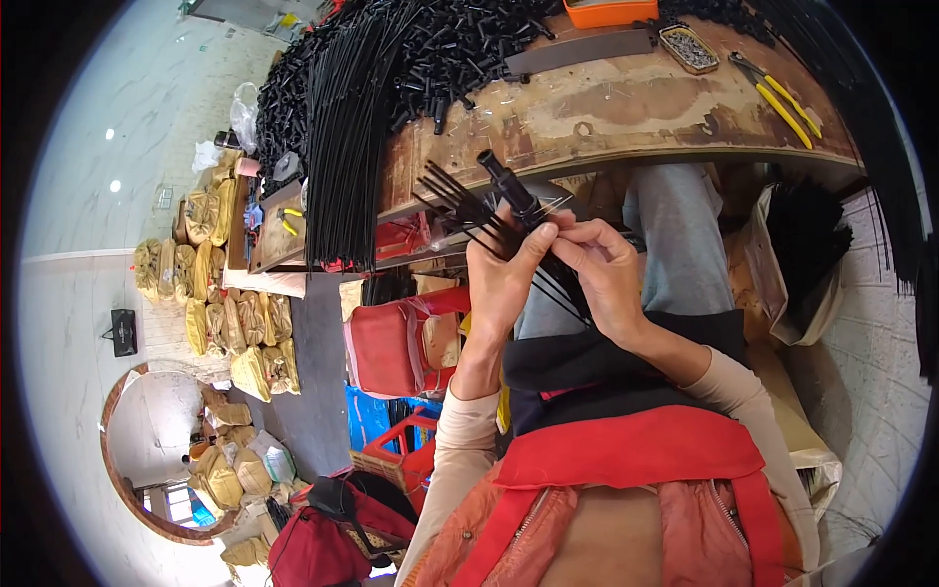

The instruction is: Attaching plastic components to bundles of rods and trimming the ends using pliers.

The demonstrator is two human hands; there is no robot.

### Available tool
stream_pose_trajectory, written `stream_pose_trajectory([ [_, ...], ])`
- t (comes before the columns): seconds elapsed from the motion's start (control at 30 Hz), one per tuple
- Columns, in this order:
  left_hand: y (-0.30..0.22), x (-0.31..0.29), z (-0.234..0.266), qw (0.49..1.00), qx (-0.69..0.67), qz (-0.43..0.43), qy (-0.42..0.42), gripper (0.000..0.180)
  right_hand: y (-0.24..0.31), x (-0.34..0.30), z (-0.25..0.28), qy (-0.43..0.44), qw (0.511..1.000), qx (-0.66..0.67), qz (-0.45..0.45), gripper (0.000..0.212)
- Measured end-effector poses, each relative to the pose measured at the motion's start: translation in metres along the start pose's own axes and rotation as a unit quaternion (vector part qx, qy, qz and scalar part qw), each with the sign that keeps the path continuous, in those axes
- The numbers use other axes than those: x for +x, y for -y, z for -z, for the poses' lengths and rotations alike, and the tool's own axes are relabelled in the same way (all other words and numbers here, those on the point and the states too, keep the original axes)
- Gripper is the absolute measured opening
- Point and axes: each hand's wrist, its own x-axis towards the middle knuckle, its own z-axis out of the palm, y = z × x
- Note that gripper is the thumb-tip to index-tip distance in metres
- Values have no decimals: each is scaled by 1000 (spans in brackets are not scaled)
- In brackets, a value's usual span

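Observation:
Close to my lap, just off the table's front edge, my left hand [504, 274] is closed round a bundle of thin black rods [460, 201]. The same hand grips a stepped black plastic tube [514, 188], which points up and to the left. My right hand [602, 269] meets it from the other side, thumb and fingers pinched together by the left thumb. Thin pale slivers [558, 204] show just above the fingertips. What the right fingers pinch is too small to make out. Rod ends also stick out below, between my hands.
The worn wooden table [616, 108] carries a heap of black plastic tubes [460, 49] and a thick bunch of black rods [347, 147] overhanging its edge. Yellow-handled pliers [782, 103], a small tray of metal bits [689, 49] and an orange box [611, 12] lie farther back. A red chair [386, 350] stands left.

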Motion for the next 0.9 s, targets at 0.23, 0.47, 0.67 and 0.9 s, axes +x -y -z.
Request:
stream_pose_trajectory([
  [0.23, 6, 8, 7, 993, 104, -51, 19, 19, -2, 15, 7, 11, 998, 33, -56, 5],
  [0.47, 8, 2, 8, 987, 150, -60, -12, 23, -15, 17, 17, 51, 995, 37, -78, 6],
  [0.67, 6, 2, 9, 992, 118, -29, -36, 16, -11, 22, 19, 130, 971, 23, -198, 28],
  [0.9, 1, 6, -15, 995, 83, -32, -41, 10, 9, 32, 27, 174, 945, 103, -256, 36],
])
